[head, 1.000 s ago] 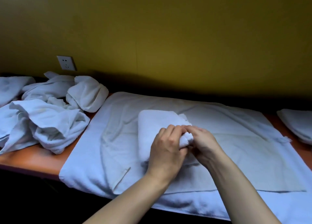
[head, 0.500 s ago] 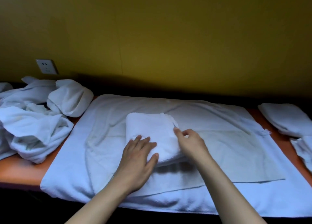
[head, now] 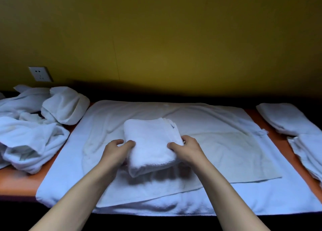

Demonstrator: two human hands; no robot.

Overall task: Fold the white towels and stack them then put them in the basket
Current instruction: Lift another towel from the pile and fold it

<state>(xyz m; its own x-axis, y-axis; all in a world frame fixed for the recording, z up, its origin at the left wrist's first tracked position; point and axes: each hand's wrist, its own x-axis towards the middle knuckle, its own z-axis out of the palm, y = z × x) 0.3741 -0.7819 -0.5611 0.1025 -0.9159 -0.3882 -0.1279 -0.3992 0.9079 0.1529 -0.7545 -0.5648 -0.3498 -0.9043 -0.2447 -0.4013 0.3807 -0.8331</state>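
Observation:
A small folded white towel is held between both hands, its near edge raised off the larger towels spread beneath. My left hand grips its left side, thumb on top and fingers underneath. My right hand grips its right side the same way. Below it a flat white towel lies on a bigger white towel covering the table. No basket is in view.
A heap of crumpled white towels sits at the left on the orange table. Folded white towels lie at the right edge. A yellow wall with a socket stands behind.
Both hands stopped adjusting and smoothing the towel's top and corner, moved to its left and right sides, gripped it, and its near edge lifted.

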